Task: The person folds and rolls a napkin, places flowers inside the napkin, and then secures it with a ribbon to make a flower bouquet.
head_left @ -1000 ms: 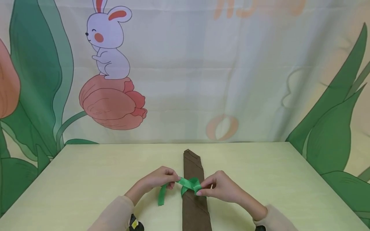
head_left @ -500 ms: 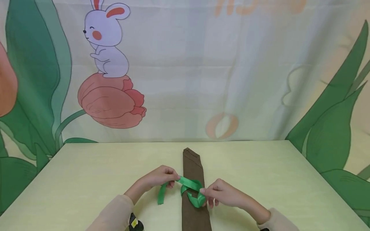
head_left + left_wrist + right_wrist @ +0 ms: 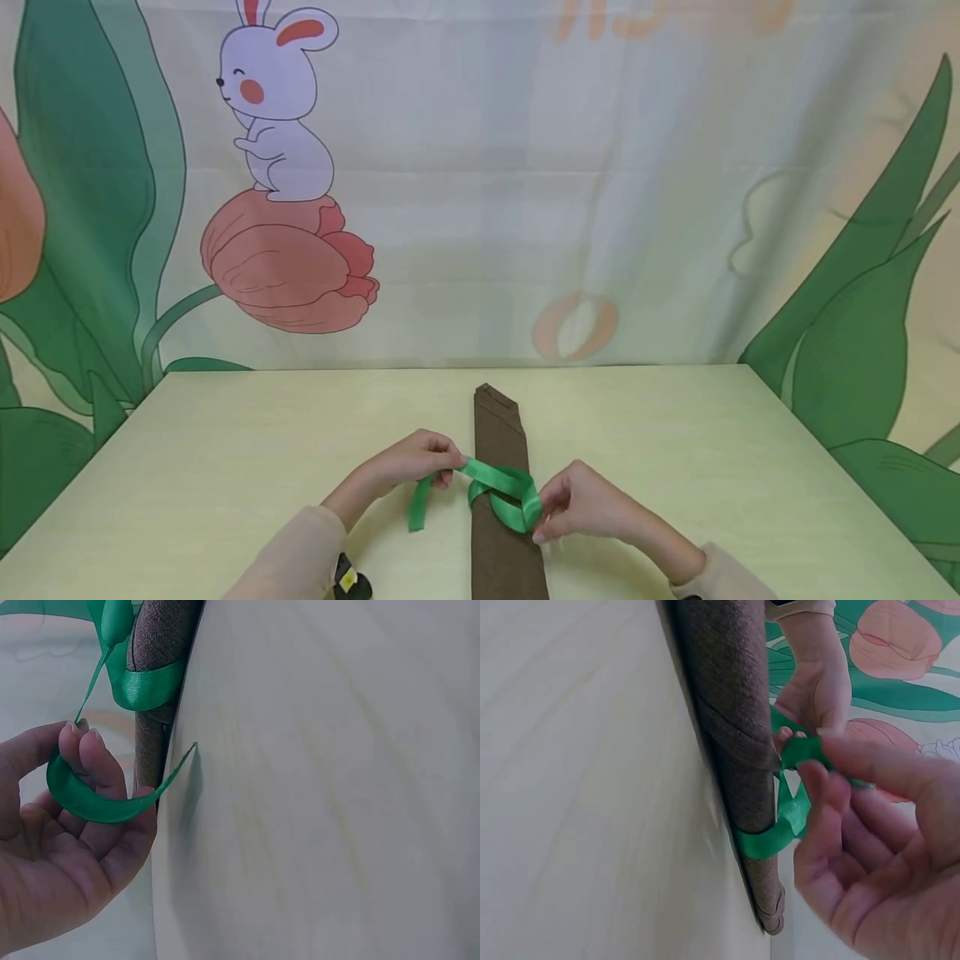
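Note:
A long brown fabric roll [image 3: 510, 562] lies on the table, pointing away from me. Round its middle runs a green satin ribbon [image 3: 491, 477], with a loop lying on top. On the left, my left hand [image 3: 416, 460] pinches one stretch of ribbon between thumb and fingertips. The free tail of that ribbon [image 3: 105, 810] curves across the palm in the left wrist view. My right hand [image 3: 592, 504] is at the roll's right side, its thumb and fingers pinching the right edge of the loop. In the right wrist view the ribbon [image 3: 802, 754] shows at those fingertips.
The pale table [image 3: 262, 433] stretches to both sides of the roll. Behind its far edge hangs a printed curtain [image 3: 465, 208] with a rabbit, tulips and leaves.
The right hand first moved toward me and then slightly right, changing its grasp on the ribbon. The loop has opened wider over the roll. My left hand keeps its pinch, almost still.

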A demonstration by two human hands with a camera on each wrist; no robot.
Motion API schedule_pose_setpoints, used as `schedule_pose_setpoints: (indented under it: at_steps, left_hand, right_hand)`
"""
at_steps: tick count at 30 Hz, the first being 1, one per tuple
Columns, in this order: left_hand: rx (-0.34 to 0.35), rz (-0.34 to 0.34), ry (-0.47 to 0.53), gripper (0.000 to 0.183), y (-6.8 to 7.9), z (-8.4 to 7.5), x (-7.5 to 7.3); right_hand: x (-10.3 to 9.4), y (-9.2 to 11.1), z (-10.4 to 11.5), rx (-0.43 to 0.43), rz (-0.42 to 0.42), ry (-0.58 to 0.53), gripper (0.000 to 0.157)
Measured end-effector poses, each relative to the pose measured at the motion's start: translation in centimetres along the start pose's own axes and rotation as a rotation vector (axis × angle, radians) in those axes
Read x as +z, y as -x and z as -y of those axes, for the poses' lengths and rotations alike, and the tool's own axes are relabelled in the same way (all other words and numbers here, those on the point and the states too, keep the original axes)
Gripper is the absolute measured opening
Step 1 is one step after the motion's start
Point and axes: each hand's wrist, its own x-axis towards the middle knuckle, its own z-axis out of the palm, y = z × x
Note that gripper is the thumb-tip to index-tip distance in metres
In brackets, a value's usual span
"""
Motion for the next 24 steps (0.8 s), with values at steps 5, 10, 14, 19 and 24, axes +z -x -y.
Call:
schedule_pose_setpoints:
  at_steps: [5, 10, 14, 19, 24]
  left_hand:
    - [-0.001, -0.002, -0.003, 0.026, 0.15, -0.09, -0.07]
    - [-0.002, 0.004, 0.002, 0.026, 0.25, -0.2, -0.03]
    - [0.004, 0.012, 0.003, 0.026, 0.32, -0.31, 0.11]
    - [0.003, 0.014, 0.002, 0.027, 0.31, -0.13, 0.15]
    - [-0.004, 0.007, 0.004, 0.027, 0.26, -0.03, 0.05]
  right_hand:
    - [-0.33, 0.21, -0.19, -0.08, 0.093, -0.024, 0.01]
    - [-0.5, 0.11, -0.28, -0.091, 0.161, -0.078, 0.023]
    - [-0.57, 0.06, -0.53, -0.074, 0.154, -0.069, 0.02]
    - [-0.59, 0.12, -0.86, -0.086, 0.085, -0.029, 0.014]
    - [-0.54, 0.31, -0.63, -0.067, -0.055, 0.031, 0.011]
